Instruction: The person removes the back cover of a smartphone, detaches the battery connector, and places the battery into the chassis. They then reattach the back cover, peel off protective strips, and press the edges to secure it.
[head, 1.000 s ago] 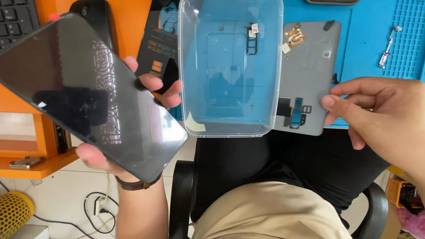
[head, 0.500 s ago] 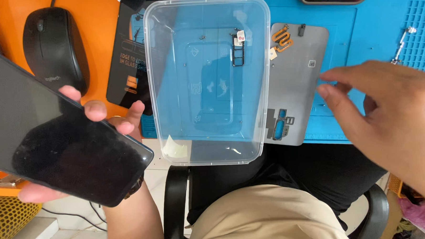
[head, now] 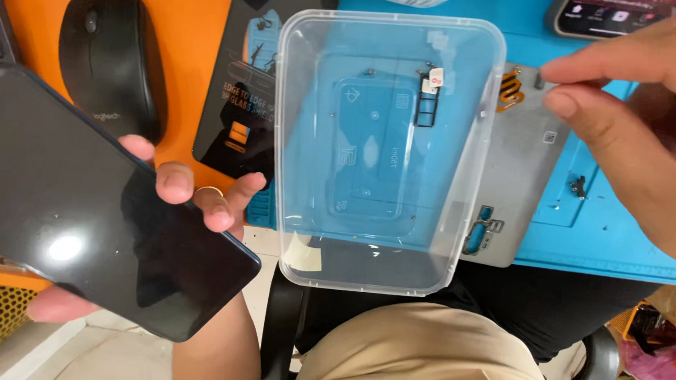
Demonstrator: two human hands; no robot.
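Phone (head: 88, 201) in left grip (head: 179, 197); right grip (head: 639, 131) well apart.

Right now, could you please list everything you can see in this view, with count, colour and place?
smartphone: one, black screen, held at left
computer mouse: one, black, on the orange surface, top left
flat black package: one, black with an orange patch, partly under the container
clear plastic container: one, transparent, centre, overhanging the desk edge
small tray part: one, dark, inside the container
grey back panel: one, grey, right of the container
blue work mat: one, blue, on the desk at right
second phone: one, lit screen, top right
left hand: holds the smartphone
right hand: fingers above the grey back panel, holding nothing
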